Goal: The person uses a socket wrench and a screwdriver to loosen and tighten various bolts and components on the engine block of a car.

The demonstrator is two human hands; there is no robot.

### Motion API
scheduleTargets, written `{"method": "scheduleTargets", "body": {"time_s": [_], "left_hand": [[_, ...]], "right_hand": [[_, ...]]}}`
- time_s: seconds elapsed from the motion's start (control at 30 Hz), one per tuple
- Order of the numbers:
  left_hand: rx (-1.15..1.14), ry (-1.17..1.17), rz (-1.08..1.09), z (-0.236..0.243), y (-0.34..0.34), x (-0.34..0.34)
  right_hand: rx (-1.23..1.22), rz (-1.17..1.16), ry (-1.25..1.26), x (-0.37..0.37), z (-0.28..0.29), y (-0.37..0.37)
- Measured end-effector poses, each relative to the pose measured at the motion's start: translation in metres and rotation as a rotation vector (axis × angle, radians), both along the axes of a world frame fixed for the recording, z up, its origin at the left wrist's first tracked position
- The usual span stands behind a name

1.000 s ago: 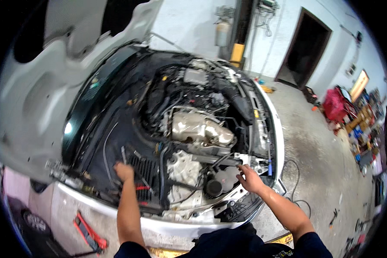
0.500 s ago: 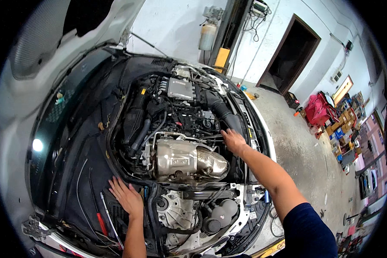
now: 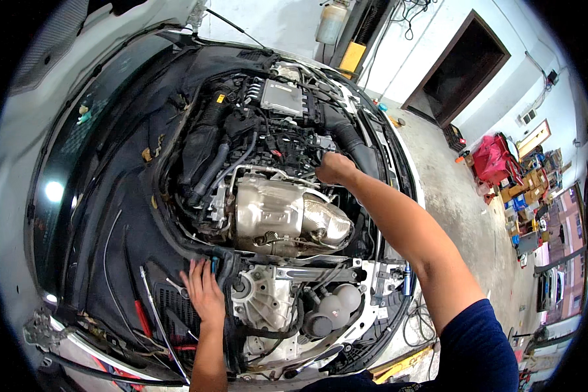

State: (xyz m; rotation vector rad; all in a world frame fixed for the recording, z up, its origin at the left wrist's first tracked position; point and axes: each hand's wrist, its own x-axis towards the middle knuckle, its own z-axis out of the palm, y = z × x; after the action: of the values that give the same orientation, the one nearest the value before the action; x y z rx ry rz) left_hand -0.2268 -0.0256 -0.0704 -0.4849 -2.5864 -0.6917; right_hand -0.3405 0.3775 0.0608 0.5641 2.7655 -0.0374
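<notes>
Right hand (image 3: pixel 335 168) reached deeper; fingers seemingly among hoses (image 3: pixel 287 147).

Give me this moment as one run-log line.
left hand: flat on front of engine bay | right hand: reaching among hoses behind metal heat shield | grip: unclear | hood: open

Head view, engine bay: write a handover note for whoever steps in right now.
Left hand: flat, fingers spread, resting on the black front panel beside the grey engine housing; holds nothing visible.
Right hand: closed, reaching deep among the black hoses and wiring behind the silver heat shield; what it grips is hidden.
Hood is up and the engine is exposed. A red-handled tool lies on the front panel.
Done and left: not clear from this view; check what the right hand is on.
</notes>
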Motion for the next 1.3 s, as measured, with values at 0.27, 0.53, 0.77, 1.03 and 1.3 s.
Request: {"method": "scheduleTargets", "body": {"time_s": [0.27,0.53,0.77,1.03,1.3], "left_hand": [[-0.046,-0.047,0.213,-0.002,-0.003,-0.012],[0.019,-0.03,0.244,-0.009,0.006,-0.015],[0.001,-0.001,0.278,-0.016,0.001,-0.018],[-0.022,-0.012,0.314,-0.019,-0.004,-0.016],[0.021,0.018,0.314,-0.022,0.008,-0.019]], "right_hand": [[0.246,0.475,-0.017,0.023,0.006,0.001],[0.109,0.411,0.194,0.018,-0.065,0.068],[0.257,0.635,-0.006,0.001,0.002,0.021],[0.329,0.87,-0.039,0.008,0.011,0.009],[0.27,0.46,-0.239,-0.012,-0.004,0.019]]}}
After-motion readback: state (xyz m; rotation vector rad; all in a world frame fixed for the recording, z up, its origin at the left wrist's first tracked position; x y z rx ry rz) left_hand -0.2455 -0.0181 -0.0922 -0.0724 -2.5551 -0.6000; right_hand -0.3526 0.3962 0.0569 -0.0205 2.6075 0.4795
